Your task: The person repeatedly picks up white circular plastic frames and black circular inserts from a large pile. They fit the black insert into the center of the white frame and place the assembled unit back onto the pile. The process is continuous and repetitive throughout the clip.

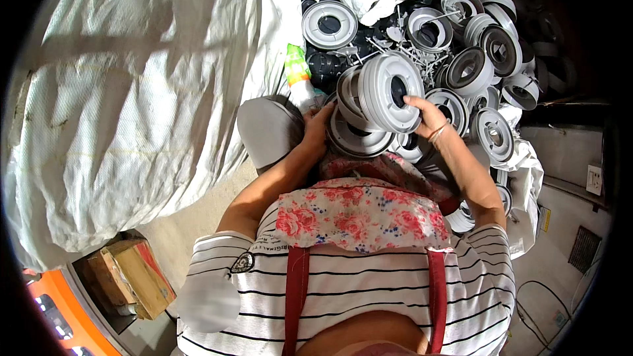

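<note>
Head view: what sits nearest?

"At the bottom centre, a white shirt with thin black stripes [359,281], dark-red fabric straps [298,290] over it. Above that, a soft floral cloth [359,214], pink on white, lies gathered."

"And the hands?"

"Mid-frame. The right hand [425,118] has hold of a tilted, light-grey, ribbed plastic fitting [384,86], round with a hole through it; the thumb presses the face near the hole, the other fingers curl behind, mostly hidden. The left hand [319,122] is at the left edge of a broad, flat grey plastic ring [338,135] below the fitting; its fingertips are partly hidden, so I can't tell how far they close."

"Beyond them?"

"Thin, pale plastic pins [432,66] lie tangled above centre. Smooth, slotted grey discs [316,29] and ribbed black round parts [324,66] lie near the top, and more grey rings heap up at upper right. A creased, woven white sack [132,92] fills the upper left."
</note>
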The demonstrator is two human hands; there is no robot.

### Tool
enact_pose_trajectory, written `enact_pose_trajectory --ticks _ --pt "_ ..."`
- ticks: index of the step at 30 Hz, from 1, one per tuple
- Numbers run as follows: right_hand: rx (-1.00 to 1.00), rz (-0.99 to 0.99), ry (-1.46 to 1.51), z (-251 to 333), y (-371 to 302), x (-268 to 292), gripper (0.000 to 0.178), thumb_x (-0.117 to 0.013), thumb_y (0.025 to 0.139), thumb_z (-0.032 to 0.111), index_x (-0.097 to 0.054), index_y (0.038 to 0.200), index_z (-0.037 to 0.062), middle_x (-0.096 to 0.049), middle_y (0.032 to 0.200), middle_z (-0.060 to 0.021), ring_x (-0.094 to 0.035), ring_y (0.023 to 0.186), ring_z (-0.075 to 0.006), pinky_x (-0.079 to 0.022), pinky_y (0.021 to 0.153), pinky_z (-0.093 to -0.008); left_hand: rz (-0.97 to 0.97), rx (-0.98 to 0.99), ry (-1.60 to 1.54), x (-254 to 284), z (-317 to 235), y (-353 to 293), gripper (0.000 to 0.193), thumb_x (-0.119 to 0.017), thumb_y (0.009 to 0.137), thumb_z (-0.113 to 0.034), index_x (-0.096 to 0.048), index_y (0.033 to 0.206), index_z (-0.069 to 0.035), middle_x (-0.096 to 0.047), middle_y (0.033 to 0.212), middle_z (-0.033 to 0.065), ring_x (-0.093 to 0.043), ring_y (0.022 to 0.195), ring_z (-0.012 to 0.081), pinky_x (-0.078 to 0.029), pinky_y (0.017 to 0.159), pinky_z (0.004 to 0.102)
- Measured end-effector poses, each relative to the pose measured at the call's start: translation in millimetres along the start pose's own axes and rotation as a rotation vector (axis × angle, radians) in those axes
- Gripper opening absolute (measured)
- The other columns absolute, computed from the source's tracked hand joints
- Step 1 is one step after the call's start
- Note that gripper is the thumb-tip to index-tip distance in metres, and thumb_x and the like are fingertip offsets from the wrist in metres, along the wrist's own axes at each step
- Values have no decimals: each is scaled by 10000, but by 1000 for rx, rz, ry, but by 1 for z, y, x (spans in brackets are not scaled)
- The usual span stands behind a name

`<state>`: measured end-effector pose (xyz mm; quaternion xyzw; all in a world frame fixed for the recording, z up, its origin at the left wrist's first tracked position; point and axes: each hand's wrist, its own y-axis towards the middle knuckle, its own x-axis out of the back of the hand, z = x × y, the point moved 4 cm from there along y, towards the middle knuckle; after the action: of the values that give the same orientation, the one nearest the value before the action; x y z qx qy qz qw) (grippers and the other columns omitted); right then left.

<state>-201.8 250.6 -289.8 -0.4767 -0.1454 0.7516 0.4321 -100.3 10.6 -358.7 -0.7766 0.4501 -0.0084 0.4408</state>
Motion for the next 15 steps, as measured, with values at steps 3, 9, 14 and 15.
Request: enact_pose_trajectory --ticks 3,9,14,15 --pt "60 -20 137 -12 -4 0 366 -629 805 172 -561 1102 -31 -638 1052 -148 -618 975 -254 -475 911 -401 245 23 -127 -13 -6 3 492 -575 881 -320 -429 1231 -8 -595 1079 150 -580 1000 247 -474 873 372" --pt "366 -94 118 44 -1 -40 348 -621 814 189 -555 1093 -8 -622 1030 -147 -619 954 -282 -485 903 -427 426 -189 -61 -88 -117 -18 419 -468 928 -359 -553 1176 -33 -618 1099 135 -600 972 222 -460 901 354" --pt "624 -152 62 96 98 -40 302 -666 802 209 -596 1029 23 -647 971 -106 -641 844 -220 -517 814 -367 597 -432 -79 -106 -165 71 584 -294 960 -430 -444 1272 40 -564 1195 173 -534 1107 279 -391 979 368" --pt "615 -164 91 98 122 -30 332 -668 802 232 -589 1059 37 -645 989 -93 -634 877 -217 -510 813 -379 540 -499 -95 -100 -159 100 574 -276 964 -408 -436 1280 44 -552 1216 176 -520 1132 281 -382 990 371"
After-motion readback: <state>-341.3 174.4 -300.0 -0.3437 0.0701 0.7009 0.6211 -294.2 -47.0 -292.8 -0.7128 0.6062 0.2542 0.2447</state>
